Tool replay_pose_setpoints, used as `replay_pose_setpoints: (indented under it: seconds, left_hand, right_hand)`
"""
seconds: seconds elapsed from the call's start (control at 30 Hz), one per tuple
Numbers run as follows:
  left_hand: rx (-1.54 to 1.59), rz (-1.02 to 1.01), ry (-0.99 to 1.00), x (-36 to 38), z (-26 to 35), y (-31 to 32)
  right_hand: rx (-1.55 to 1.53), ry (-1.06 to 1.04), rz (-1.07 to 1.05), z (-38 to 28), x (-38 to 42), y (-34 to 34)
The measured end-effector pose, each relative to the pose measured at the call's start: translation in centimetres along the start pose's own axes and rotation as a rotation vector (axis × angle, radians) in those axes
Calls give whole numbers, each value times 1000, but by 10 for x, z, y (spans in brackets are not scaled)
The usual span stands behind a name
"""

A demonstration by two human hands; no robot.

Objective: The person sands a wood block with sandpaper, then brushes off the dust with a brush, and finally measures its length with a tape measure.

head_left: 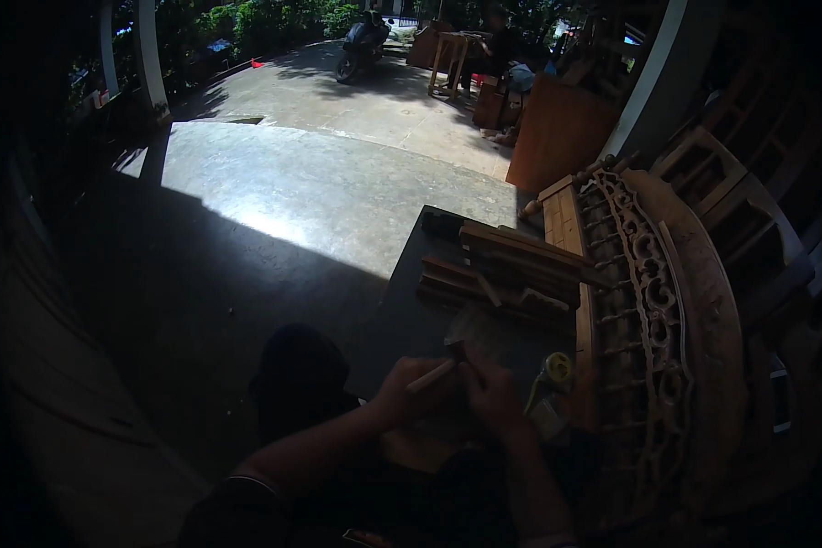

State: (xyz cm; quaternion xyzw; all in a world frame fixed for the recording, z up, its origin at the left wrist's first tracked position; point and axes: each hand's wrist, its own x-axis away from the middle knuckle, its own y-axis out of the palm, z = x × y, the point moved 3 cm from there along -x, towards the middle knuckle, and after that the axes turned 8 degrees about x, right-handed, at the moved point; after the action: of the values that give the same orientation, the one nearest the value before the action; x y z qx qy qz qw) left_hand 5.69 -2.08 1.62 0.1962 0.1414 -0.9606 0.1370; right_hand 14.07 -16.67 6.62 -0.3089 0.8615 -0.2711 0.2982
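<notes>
My left hand (409, 391) grips a thin pale tool handle (432, 375) that slants up to the right. My right hand (491, 395) is closed around the tool's dark tip, and the two hands touch over a small wooden workpiece (420, 449) in deep shadow. Both hands hover at the near end of a dark workbench (411, 274). A stack of wooden strips (511, 274) lies just beyond the hands. What the tool tip touches is too dark to tell.
A carved openwork wooden panel (653, 310) stands along the right side. A yellow tape measure (557, 368) lies next to my right hand. Sunlit concrete floor (320, 183) stretches ahead, with a parked scooter (361, 46) and a person at wooden furniture (493, 55) far off.
</notes>
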Motion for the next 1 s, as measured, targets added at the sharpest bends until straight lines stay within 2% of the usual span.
replay_pose_setpoints:
  seconds: [0.07, 0.13, 0.17, 0.23, 0.27, 0.37, 0.43, 0.47, 0.5, 0.57, 0.6, 0.67, 0.7, 0.77, 0.8, 0.87, 0.97, 1.0]
  left_hand:
    - [-442, 3, 313, 4, -46, 4]
    - [-439, 4, 351, 9, -40, 4]
    - [-215, 13, 244, 11, -38, 6]
    - [-6, -6, 73, 3, -18, -2]
    - [-14, 2, 40, -1, -6, -2]
    - [-3, 20, -12, -4, 6, 2]
    - [32, 11, 22, 2, -18, -1]
    - [-177, 39, 190, 3, -24, 1]
    - [-390, 59, 354, 4, -31, 2]
    - [-361, 39, 319, 3, -14, -2]
    - [-347, 29, 302, 2, -6, -4]
    - [-25, -15, -97, -2, 2, -3]
    - [-44, 26, -51, -4, 10, -1]
    - [42, 39, -88, 0, 5, 3]
    - [81, 45, -104, 0, 0, 3]
    - [121, 88, 94, 1, -20, 7]
    - [49, 104, 203, 12, -29, 9]
    - [5, 51, 119, 8, -27, 6]
  right_hand:
    - [-117, -276, -42, -50, 18, 5]
    - [-192, -253, -121, -53, 21, 6]
    - [-230, -240, -154, -53, 22, 6]
    - [-105, 6, -82, -16, 8, 1]
    - [-37, 123, -49, 4, 1, 0]
    - [72, 155, 51, 27, -2, 0]
    - [-30, -116, 5, -13, 9, 10]
    - [-87, -243, -24, -33, 18, 11]
    - [-133, -251, -65, -44, 20, 7]
    - [-231, -262, -134, -61, 18, 3]
    - [-174, -130, -98, -47, 13, 3]
    - [-46, 118, -31, 0, 1, -1]
    - [-22, 174, -18, 13, -3, -2]
    - [27, 289, 7, 29, -7, -6]
    - [13, 154, -11, 12, -6, -5]
    - [-27, -101, -59, -40, 11, 0]
    - [-193, -233, -148, -62, 19, 2]
    - [-146, -103, -127, -51, 14, 1]
